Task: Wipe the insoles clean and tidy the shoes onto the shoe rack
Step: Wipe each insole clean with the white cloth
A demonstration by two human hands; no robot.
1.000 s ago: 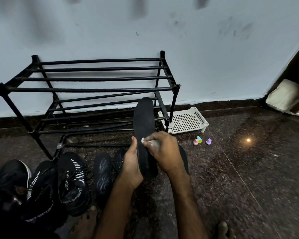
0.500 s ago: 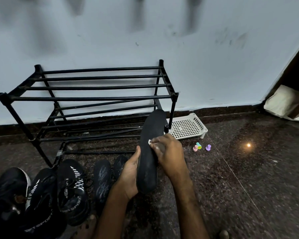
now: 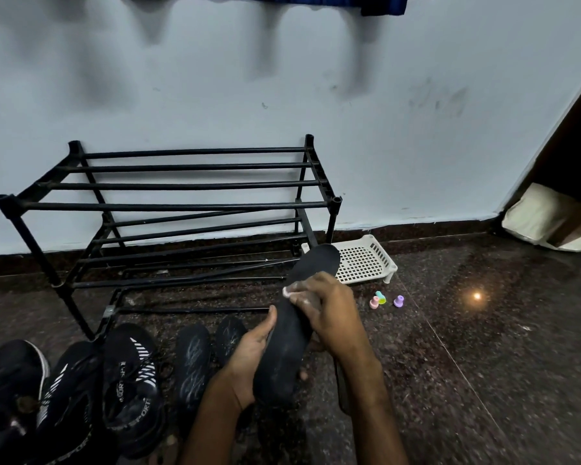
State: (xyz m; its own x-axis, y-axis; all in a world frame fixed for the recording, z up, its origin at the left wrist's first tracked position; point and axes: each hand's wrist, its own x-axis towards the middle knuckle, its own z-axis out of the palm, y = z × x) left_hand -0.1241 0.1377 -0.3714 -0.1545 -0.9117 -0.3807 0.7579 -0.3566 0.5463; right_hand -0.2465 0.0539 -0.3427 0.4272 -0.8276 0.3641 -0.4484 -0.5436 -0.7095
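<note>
Since the earlier frames the insole [image 3: 292, 327] has tipped from near upright, and its toe now leans toward one o'clock; the right hand [image 3: 326, 310] has shifted along it toward the toe. Left hand [image 3: 249, 360] grasps the heel end from underneath, thumb laid along the edge. Right hand pinches a small white wipe [image 3: 288, 290] and presses it on the upper third of the insole. Wiping is judged to be under way, not finished. Two dark pieces that look like further insoles [image 3: 193, 360] lie on the floor at seven o'clock of the hands, whether wiped or not cannot be told. Three black shoes [image 3: 131, 380] stand on the floor at eight o'clock. None sits yet on the shoe rack [image 3: 182, 206] at eleven o'clock, so all tidying remains.
</note>
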